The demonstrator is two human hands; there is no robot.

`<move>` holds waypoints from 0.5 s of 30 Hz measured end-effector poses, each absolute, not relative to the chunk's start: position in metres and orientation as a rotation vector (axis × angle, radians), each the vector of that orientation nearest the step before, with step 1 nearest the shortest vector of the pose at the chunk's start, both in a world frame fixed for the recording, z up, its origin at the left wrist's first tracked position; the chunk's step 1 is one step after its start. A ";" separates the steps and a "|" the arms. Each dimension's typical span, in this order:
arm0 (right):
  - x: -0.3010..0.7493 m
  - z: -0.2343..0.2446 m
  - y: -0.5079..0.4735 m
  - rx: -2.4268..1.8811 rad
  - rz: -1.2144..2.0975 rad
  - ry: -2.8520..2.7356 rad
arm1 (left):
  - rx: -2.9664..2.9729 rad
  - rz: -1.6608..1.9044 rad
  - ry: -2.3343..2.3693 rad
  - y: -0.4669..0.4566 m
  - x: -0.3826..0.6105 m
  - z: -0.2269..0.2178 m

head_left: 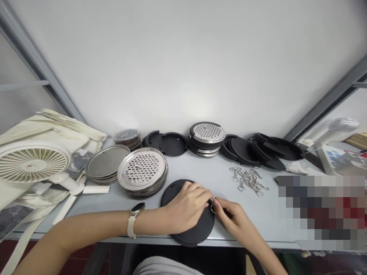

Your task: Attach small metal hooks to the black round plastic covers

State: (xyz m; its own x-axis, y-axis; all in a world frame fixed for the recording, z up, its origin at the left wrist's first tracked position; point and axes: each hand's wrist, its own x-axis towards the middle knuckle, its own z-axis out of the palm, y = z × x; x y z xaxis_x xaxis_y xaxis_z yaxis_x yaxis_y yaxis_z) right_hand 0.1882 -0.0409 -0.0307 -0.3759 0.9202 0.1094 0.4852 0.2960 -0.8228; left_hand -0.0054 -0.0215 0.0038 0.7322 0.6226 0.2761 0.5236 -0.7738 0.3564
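Observed at the near edge of the grey table (200, 168): the left hand (186, 208), a pale wristwatch (137, 214) on its wrist, lies across a flat black round disc (197, 233), fingers curled and gripping near its rim, apparently to hold it steady. The right hand (232, 215) pinches a small metal wire ring (212, 208) against that rim, where both sets of fingertips meet. A loose pile of wire clips (249, 181) lies just beyond the right hand, seemingly for ready reach. A stack of perforated steel discs (143, 170) sits beyond the left wrist.
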 end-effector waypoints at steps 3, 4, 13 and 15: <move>0.189 -0.032 -0.041 -1.257 0.975 -1.977 | 2.689 0.552 0.900 -0.022 -0.006 0.004; 0.189 -0.032 -0.041 -1.258 0.980 -1.976 | 2.694 0.550 0.897 -0.022 -0.006 0.005; 0.192 -0.035 -0.040 -1.257 1.008 -1.995 | 2.745 0.541 0.869 -0.022 -0.006 0.006; 0.192 -0.034 -0.040 -1.257 1.004 -2.000 | 2.744 0.531 0.883 -0.023 -0.005 0.006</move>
